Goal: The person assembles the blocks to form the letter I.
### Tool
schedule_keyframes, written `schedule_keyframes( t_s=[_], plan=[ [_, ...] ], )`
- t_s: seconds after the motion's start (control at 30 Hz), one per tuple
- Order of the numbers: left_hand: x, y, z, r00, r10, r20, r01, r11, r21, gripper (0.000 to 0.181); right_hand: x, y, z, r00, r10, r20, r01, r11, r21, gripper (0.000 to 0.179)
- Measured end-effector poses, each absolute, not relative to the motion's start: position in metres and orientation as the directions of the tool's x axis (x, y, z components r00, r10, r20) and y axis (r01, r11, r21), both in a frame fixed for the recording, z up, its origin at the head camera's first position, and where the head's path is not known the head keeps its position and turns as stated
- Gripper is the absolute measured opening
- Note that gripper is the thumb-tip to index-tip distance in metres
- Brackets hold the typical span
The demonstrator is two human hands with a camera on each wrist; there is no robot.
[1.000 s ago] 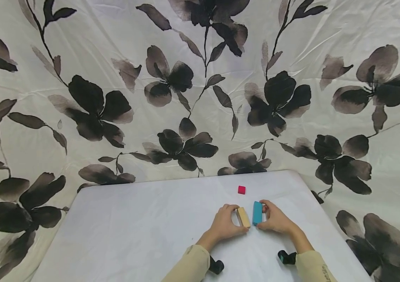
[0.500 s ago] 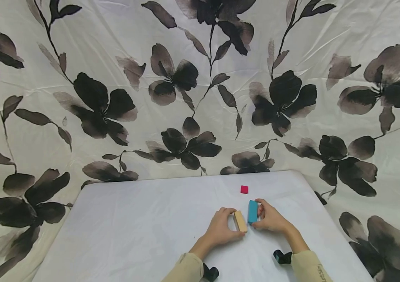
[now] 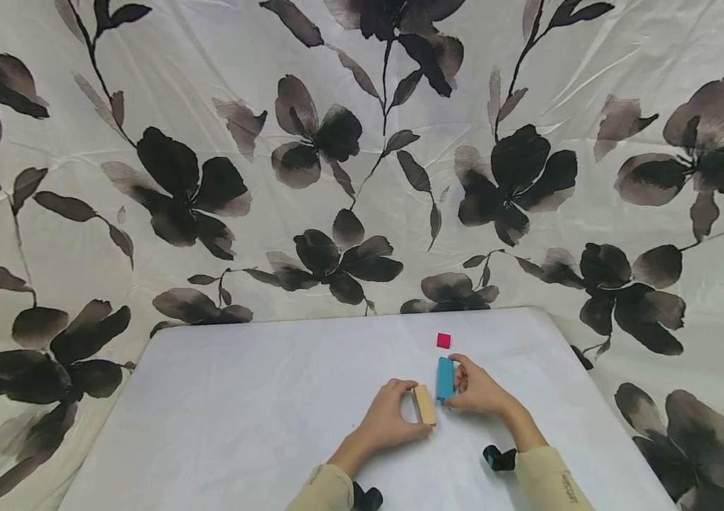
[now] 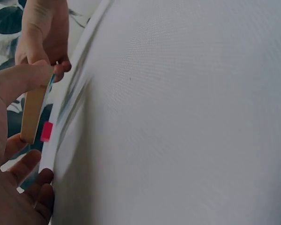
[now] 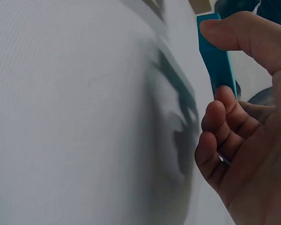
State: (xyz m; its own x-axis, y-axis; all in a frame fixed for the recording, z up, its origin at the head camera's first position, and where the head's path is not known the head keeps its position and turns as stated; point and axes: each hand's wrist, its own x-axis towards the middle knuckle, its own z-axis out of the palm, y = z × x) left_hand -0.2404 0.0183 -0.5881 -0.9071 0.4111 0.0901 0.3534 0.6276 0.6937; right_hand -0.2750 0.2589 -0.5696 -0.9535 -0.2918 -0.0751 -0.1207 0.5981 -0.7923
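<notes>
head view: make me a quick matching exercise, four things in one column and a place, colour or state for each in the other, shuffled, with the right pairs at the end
Things
1. red cube
2. tan block
3. table
4. blue block

Descriptions
A. held by the right hand
B. white
C. touched by neither hand
D. held by the left hand

Pairs: 1-C, 2-D, 3-B, 4-A

The blue block (image 3: 445,378) looks smooth and matt; left of it, the tan block (image 3: 424,405) resembles plain, smooth wood. Below the blue block lies matt, finely textured white cloth (image 4: 178,117), and beyond it hangs creased, faintly glossy floral fabric (image 3: 209,64).
</notes>
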Motion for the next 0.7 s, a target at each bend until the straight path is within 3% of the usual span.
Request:
schedule_keyframes(
  t_s=[0.7],
  plan=[
    [-0.235, -0.014, -0.585, -0.906, 0.408, 0.116, 0.363, 0.603, 0.71, 0.081, -0.286, 0.23, -0.559, -0.93, -0.364, -0.049, -0.191, 0.592, -0.783, 0.096]
  ],
)
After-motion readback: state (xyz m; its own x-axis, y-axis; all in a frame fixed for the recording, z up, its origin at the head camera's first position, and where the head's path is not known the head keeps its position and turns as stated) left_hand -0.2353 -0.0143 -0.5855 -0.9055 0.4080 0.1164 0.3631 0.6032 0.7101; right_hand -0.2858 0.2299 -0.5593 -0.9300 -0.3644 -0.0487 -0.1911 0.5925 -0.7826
